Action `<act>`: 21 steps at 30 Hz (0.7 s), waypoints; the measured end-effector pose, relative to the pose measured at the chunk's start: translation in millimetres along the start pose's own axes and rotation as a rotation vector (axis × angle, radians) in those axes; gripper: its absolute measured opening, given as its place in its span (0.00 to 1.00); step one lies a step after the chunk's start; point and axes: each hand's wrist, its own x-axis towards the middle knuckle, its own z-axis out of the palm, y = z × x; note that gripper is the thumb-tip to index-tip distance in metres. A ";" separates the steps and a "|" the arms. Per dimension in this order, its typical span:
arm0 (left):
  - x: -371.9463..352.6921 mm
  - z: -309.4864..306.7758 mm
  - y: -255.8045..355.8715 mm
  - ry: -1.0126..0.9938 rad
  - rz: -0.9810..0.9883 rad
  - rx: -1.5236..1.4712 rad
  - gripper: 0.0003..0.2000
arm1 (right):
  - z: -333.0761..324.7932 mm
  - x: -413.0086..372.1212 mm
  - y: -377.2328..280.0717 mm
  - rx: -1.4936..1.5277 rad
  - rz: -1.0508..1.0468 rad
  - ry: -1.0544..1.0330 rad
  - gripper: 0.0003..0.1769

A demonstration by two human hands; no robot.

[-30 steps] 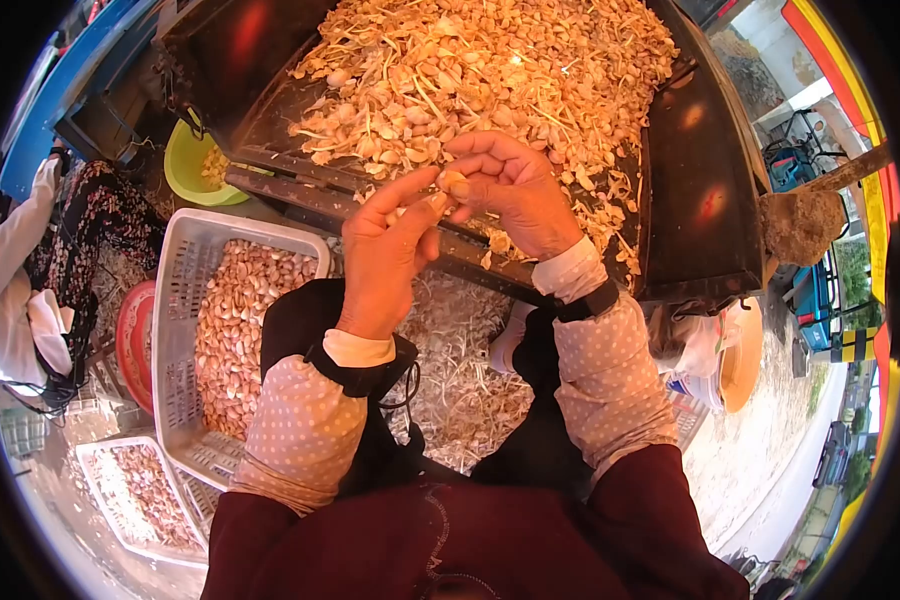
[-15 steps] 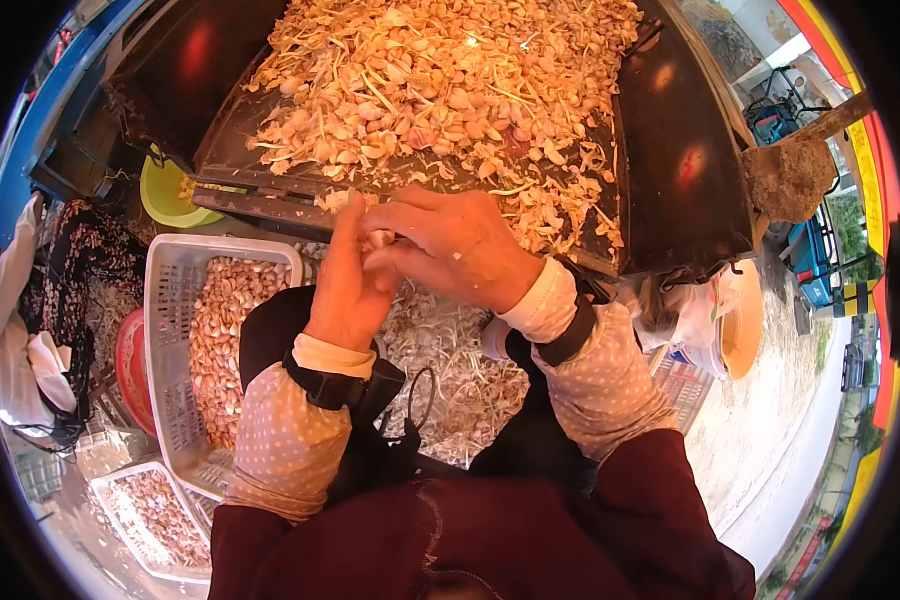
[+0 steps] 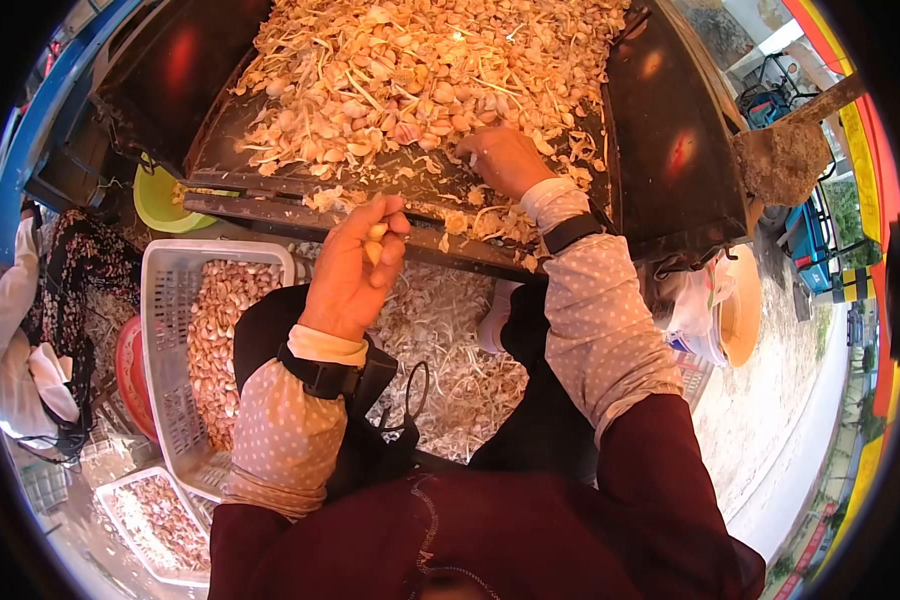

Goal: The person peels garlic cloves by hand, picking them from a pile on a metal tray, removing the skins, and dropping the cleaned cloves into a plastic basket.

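My left hand [image 3: 355,270] is raised near the front edge of the dark table [image 3: 300,222], palm up, with its fingers curled round pale garlic cloves [image 3: 374,243]. Over the table, my right hand [image 3: 508,160] reaches to the near side of a large heap of garlic cloves and skins [image 3: 410,90]. Its fingertips touch the heap and are partly hidden, so what they hold, if anything, cannot be made out. Loose skins [image 3: 490,222] lie below my right wrist.
A white crate [image 3: 170,350] of cloves stands at the left, a smaller tray [image 3: 120,500] below it. A green bowl [image 3: 160,205] and a red basin [image 3: 132,370] are nearby. Skins [image 3: 450,350] cover the ground between my knees. Another person's sleeve [image 3: 15,290] shows far left.
My hands, together before, are now apart. The right one has moved up and right to the heap. The left has turned its palm up, showing the cloves.
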 end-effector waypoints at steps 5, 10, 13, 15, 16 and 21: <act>0.9 1.0 0.1 0.015 0.046 0.095 0.12 | -25.0 5.2 -11.0 0.412 0.325 -0.153 0.13; -5.4 22.2 1.2 0.071 0.144 0.389 0.15 | -47.2 5.8 -57.5 1.319 0.460 -0.067 0.08; -8.0 29.5 -2.0 0.089 0.247 0.434 0.16 | -48.4 1.8 -97.7 1.395 0.345 -0.066 0.07; -10.0 25.4 -0.3 0.063 0.294 0.474 0.15 | -54.3 -1.4 -114.6 1.154 0.228 -0.087 0.08; -8.3 22.1 -1.4 0.071 0.352 0.591 0.14 | -55.4 -3.5 -117.1 1.123 0.220 -0.061 0.08; -9.8 22.1 -2.5 0.069 0.490 0.842 0.12 | -64.0 -9.3 -121.0 1.302 0.311 -0.068 0.07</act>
